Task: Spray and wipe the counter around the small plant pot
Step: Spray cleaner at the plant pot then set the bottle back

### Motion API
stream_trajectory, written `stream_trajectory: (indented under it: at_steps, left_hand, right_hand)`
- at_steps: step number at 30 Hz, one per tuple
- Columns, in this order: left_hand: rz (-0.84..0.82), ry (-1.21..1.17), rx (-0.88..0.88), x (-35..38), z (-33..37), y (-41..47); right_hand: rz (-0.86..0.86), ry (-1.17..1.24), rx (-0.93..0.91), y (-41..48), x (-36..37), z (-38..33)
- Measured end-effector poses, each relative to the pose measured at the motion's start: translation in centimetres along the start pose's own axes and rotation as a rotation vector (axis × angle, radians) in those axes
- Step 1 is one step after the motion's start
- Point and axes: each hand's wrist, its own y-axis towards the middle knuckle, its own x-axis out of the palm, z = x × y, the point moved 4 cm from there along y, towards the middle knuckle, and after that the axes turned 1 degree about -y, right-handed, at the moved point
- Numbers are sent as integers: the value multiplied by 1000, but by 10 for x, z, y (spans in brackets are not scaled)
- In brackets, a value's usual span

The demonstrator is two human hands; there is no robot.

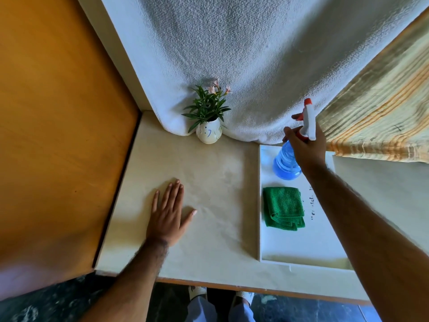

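A small white plant pot [208, 134] with green leaves and pink flowers stands at the back of the cream counter [209, 182], against a hanging white cloth. My right hand [306, 145] grips the neck of a spray bottle [286, 162] holding blue liquid, with a white and red trigger head; the bottle sits over the far end of a white tray [299, 242]. A folded green cloth [283, 207] lies in the tray. My left hand [168, 212] rests flat on the counter, fingers apart, holding nothing.
An orange wooden panel [58, 135] walls off the left side. A white textured cloth [255, 66] hangs behind the pot, and a striped curtain [383, 112] hangs at the right. The counter's front edge [232, 285] runs just above my feet.
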Motion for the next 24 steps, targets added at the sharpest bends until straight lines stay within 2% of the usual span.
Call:
stream_trajectory:
  at_steps: [4,12,20,24]
  left_hand:
    - [-7,-6,-3,0,0,0]
    - [46,-8,-5,-4,1,0]
    - [57,-7,1,-3,1,2]
    - [33,-21,-10,-1,0,2]
  right_hand:
    - [-155,-49,0,-13,20,-36]
    - [-489,-80,317,-68,111,-29]
    - [-495,-210,364,-69,150,-22]
    - [-424,-341,338,-63,156,-24]
